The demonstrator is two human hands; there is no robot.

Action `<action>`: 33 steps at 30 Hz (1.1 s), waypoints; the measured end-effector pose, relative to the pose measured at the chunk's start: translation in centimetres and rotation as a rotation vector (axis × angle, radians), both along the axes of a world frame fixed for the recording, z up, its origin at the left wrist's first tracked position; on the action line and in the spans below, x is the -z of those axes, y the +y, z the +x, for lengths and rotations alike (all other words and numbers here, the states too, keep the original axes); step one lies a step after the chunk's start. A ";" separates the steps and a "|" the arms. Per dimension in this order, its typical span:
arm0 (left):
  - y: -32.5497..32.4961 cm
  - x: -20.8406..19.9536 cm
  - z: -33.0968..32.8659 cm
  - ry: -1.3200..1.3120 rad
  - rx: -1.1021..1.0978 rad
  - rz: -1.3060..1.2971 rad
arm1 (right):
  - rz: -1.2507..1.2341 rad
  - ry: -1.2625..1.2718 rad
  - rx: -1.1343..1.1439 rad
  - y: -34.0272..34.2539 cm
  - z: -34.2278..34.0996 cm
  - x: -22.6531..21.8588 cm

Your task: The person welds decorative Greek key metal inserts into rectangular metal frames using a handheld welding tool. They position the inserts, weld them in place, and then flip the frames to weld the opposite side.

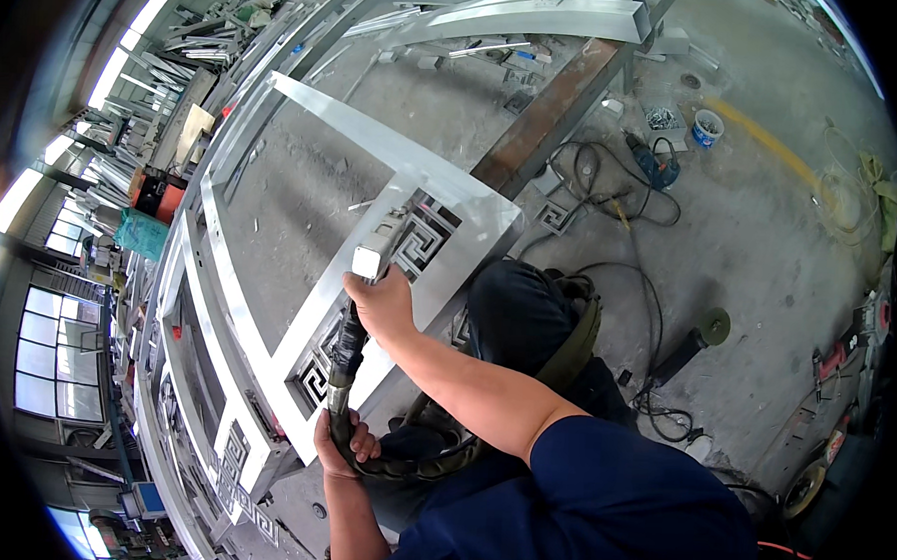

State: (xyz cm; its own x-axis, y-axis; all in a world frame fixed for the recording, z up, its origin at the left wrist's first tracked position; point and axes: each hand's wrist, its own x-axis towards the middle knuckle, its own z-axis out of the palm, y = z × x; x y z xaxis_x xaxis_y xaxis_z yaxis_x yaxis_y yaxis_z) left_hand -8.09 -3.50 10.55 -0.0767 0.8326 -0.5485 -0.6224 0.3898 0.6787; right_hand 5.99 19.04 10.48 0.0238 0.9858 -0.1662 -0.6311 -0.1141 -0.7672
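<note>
Head view: grips a black-wrapped, cable-fed hand tool (350, 344) over the silver metal frame (486, 222), with right hand (382, 302) closed firmly just below a pale boxy end piece (374, 262). Supports the tool's curved lower end in a half-curled left hand (339, 447), just off the frame's near edge. Shows a Greek-key insert (425, 241) seated within the frame, partly hidden behind the tool, and a second insert (314, 381) toward the frame's left end; judging by these, looks past placing there. Cannot tell whether fixed fast or merely resting. Right of the frame, shows a loose fretwork square (554, 217) on the floor (760, 254), perhaps spare or left to place. Farther right, includes an idle angle grinder (694, 346).
</note>
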 end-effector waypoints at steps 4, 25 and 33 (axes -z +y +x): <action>0.1 0.4 0.2 -0.032 0.019 0.000 | -0.013 -0.001 0.003 -0.2 0.4 -0.2; 1.9 0.9 -0.2 -0.021 0.050 -0.038 | -0.046 -0.048 -0.030 1.2 0.9 1.1; 1.9 0.8 0.0 -0.020 0.042 -0.039 | -0.029 0.024 -0.060 1.4 1.0 1.4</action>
